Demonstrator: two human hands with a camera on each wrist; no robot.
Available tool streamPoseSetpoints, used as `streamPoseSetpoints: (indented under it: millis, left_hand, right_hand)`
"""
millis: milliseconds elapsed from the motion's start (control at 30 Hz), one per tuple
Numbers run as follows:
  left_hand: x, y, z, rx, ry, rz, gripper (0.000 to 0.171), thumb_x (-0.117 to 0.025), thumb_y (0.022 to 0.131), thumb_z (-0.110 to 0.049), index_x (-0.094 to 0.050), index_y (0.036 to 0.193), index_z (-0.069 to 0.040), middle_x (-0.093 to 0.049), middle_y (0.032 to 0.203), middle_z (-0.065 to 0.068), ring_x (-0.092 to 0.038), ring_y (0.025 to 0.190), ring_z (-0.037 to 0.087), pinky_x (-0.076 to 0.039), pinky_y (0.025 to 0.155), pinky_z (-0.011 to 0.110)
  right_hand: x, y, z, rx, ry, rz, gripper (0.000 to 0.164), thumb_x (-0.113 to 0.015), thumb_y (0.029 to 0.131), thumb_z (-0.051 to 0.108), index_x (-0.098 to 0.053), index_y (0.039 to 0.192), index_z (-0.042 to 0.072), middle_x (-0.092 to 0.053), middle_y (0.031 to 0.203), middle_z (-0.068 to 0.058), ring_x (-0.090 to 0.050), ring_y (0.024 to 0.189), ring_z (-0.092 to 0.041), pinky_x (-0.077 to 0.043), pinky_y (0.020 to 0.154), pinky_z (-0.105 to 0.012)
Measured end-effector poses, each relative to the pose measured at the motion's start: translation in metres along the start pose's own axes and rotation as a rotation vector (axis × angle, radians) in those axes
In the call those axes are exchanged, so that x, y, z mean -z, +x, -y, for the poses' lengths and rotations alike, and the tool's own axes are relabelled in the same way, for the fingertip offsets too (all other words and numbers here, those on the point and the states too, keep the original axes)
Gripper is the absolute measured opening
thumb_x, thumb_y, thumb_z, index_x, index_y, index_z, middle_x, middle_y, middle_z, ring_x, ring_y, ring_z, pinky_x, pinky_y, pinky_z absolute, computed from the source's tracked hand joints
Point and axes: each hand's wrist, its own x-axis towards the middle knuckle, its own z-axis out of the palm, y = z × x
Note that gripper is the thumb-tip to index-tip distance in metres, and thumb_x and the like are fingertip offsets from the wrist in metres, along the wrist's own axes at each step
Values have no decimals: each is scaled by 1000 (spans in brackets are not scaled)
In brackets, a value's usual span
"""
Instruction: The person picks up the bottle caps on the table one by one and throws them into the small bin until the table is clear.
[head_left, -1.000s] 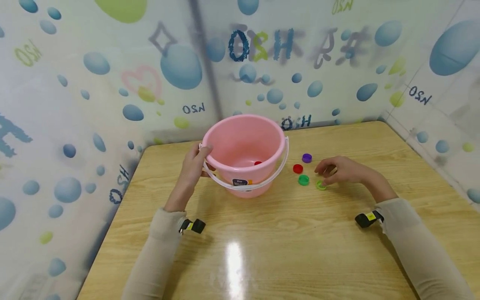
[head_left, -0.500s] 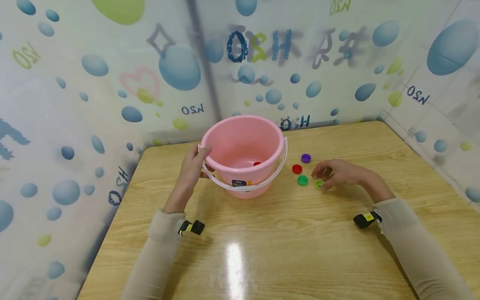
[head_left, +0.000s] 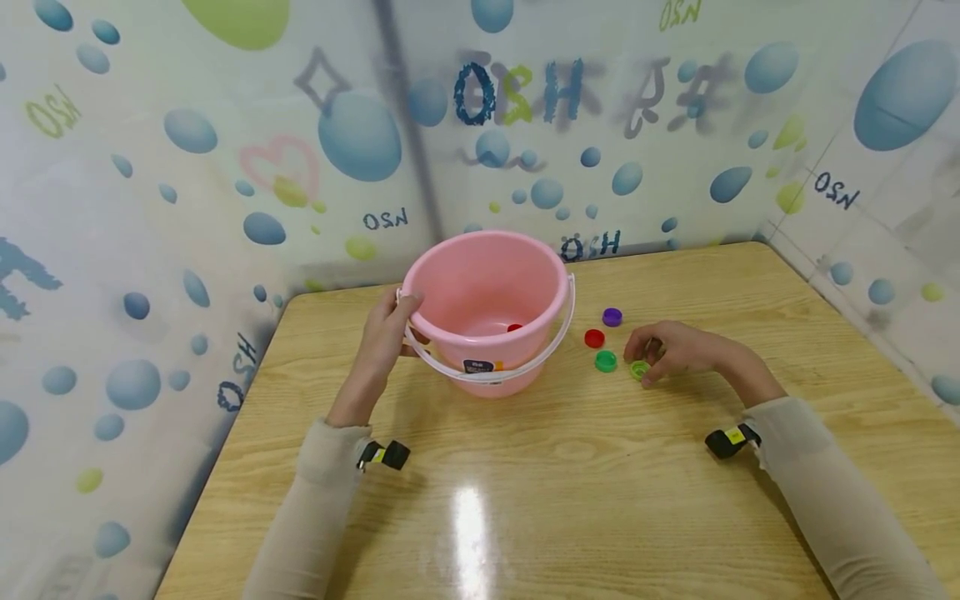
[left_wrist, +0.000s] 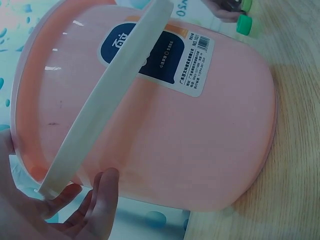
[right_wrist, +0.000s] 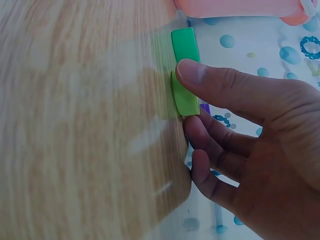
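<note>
A pink bucket (head_left: 486, 340) stands upright, its white handle (head_left: 495, 377) hanging down in front. My left hand (head_left: 385, 329) holds the bucket's rim on the left, thumb over the edge and fingers outside near the handle's end. To the right of the bucket, my right hand (head_left: 682, 346) pinches a light green bottle cap (right_wrist: 185, 97) between thumb and fingers, low at the tabletop. Close by lie a green cap (head_left: 606, 361), a red cap (head_left: 595, 338) and a purple cap (head_left: 612, 317). Inside the bucket shows part of a red piece (head_left: 514, 327), the rest hidden by the rim.
Everything rests on a wooden table (head_left: 570, 483) pushed into a corner. A patterned wall covering (head_left: 465, 192) with blue and green drops rises behind its back edge. A printed label (left_wrist: 195, 65) is stuck on the bucket's outer wall.
My right hand's fingers have closed in around the light green cap, and the hand has dipped slightly. The left hand and the bucket have stayed in place.
</note>
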Motion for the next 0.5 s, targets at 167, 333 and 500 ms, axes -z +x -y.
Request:
streamPoseSetpoints:
  millis: [167, 333, 500]
  left_hand:
    - [-1, 1, 0, 3, 1, 0, 52, -51, 103, -53, -54, 132, -11, -64, 79, 1, -68, 86, 39, -63, 61, 35]
    - [0, 1, 0, 6, 0, 1, 53, -51, 103, -53, -54, 136, -12, -63, 79, 1, -68, 83, 35, -64, 61, 36]
    - [0, 0, 0, 8, 1, -1, 53, -51, 103, -53, -54, 135, -11, -63, 79, 1, -68, 82, 33, -64, 62, 37]
  right_hand:
    - [0, 0, -1, 17, -17, -8, 33, -88, 79, 11, -70, 106, 5, -69, 103, -8, -58, 87, -18, -52, 75, -24]
    - [0, 0, -1, 30, -28, -13, 30, -88, 80, 11, -70, 103, 6, -69, 100, -7, -58, 84, -15, -52, 73, -24]
    - [-1, 0, -2, 32, -26, -12, 29, -87, 80, 10, -70, 103, 5, -69, 101, -7, -58, 84, -14, -52, 74, -23]
